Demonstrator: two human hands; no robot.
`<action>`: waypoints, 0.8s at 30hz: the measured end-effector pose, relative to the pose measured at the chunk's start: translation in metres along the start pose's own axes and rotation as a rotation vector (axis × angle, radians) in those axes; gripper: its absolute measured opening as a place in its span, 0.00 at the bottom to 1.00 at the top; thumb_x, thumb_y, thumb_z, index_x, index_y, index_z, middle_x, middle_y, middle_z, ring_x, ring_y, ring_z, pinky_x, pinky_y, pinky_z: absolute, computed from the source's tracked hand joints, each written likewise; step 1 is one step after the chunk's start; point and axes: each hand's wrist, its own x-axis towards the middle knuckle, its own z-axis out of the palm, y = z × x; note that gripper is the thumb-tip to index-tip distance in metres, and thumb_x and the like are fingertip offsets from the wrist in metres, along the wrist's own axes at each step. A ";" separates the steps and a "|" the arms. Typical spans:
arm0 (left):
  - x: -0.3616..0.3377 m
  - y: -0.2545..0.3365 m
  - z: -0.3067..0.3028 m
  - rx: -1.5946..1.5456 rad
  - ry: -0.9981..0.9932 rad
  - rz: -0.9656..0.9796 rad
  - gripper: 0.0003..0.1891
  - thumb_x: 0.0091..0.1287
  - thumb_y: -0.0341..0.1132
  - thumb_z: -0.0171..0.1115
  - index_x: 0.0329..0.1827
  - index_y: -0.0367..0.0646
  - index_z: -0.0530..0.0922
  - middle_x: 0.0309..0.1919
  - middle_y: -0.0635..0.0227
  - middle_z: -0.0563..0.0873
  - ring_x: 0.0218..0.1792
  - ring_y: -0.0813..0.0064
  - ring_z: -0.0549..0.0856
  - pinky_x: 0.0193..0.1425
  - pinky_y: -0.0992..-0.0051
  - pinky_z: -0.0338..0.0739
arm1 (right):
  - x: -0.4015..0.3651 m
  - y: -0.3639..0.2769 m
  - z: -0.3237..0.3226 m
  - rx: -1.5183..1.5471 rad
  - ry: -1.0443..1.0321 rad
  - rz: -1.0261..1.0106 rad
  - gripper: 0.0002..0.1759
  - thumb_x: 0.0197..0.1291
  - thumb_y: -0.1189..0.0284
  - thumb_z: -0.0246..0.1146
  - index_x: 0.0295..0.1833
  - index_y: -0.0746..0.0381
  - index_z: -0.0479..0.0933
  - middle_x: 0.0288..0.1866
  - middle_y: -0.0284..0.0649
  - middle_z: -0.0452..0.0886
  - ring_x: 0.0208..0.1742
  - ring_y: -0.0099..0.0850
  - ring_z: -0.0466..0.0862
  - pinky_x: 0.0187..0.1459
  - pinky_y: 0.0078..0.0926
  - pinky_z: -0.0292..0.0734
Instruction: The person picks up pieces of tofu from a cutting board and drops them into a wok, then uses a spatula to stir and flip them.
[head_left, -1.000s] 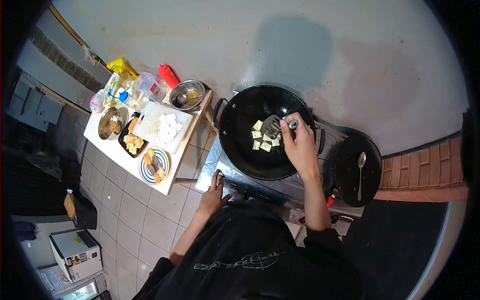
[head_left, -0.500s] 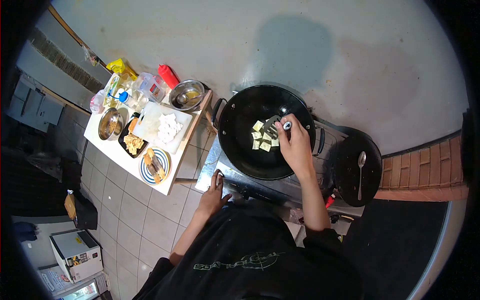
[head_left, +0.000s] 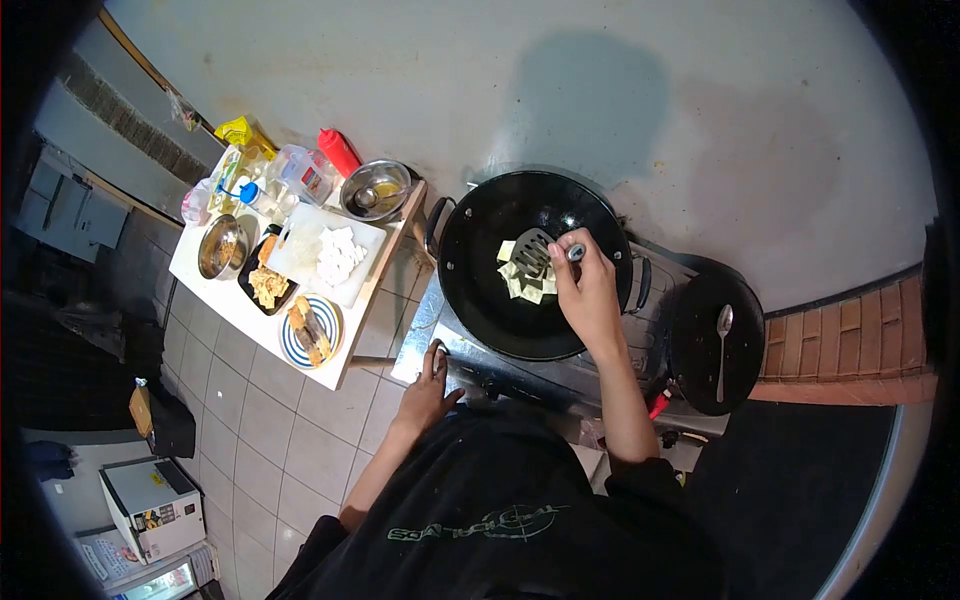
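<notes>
My right hand (head_left: pixel 586 292) is closed round the handle of a dark slotted spatula (head_left: pixel 531 252), held over the black wok (head_left: pixel 480 315). The slotted head lies among pale, square-cut pieces (head_left: pixel 516 287) in the middle of the wok and covers some of them. My left hand (head_left: pixel 428 395) rests at the front left edge of the metal stove (head_left: pixel 432 330), its fingers stretched out and the thumb apart, with nothing in it.
Right of the wok, a spoon (head_left: pixel 722 350) lies on a round black pan (head_left: pixel 690 345). The side table (head_left: pixel 205 275) to the left bears a cutting board (head_left: pixel 290 258) with white pieces, metal bowls (head_left: pixel 376 190), a striped plate (head_left: pixel 330 312) and a red bottle (head_left: pixel 338 152).
The spatula's head has turned flatter and shifted slightly left over the pale pieces, which now lie closer together. My left hand stays where it was.
</notes>
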 end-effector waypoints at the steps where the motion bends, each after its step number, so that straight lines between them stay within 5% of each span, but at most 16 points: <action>1: 0.000 0.000 0.000 0.001 -0.001 0.001 0.41 0.66 0.46 0.66 0.72 0.25 0.58 0.79 0.55 0.44 0.60 0.43 0.79 0.61 0.55 0.79 | 0.000 -0.003 -0.002 0.009 -0.019 0.012 0.10 0.70 0.70 0.60 0.42 0.66 0.71 0.31 0.45 0.77 0.25 0.34 0.77 0.31 0.31 0.72; 6: 0.001 -0.006 0.006 0.017 0.045 0.055 0.42 0.67 0.47 0.64 0.74 0.29 0.54 0.79 0.51 0.44 0.54 0.38 0.82 0.56 0.51 0.80 | -0.001 -0.011 -0.004 0.107 -0.104 0.036 0.09 0.70 0.72 0.61 0.42 0.66 0.71 0.31 0.43 0.77 0.27 0.31 0.78 0.31 0.29 0.72; 9: 0.000 0.001 0.000 0.033 -0.014 -0.010 0.43 0.66 0.46 0.65 0.74 0.25 0.56 0.80 0.55 0.44 0.61 0.43 0.78 0.61 0.55 0.79 | -0.002 -0.008 -0.001 0.140 -0.065 -0.041 0.08 0.70 0.73 0.61 0.42 0.65 0.70 0.31 0.42 0.77 0.28 0.31 0.78 0.32 0.30 0.73; 24: -0.001 -0.002 0.005 0.059 0.042 0.024 0.43 0.65 0.45 0.67 0.74 0.27 0.56 0.80 0.56 0.44 0.60 0.42 0.79 0.61 0.55 0.79 | -0.028 0.014 -0.012 0.115 -0.073 0.002 0.06 0.68 0.77 0.59 0.42 0.66 0.68 0.35 0.44 0.75 0.33 0.35 0.77 0.39 0.28 0.73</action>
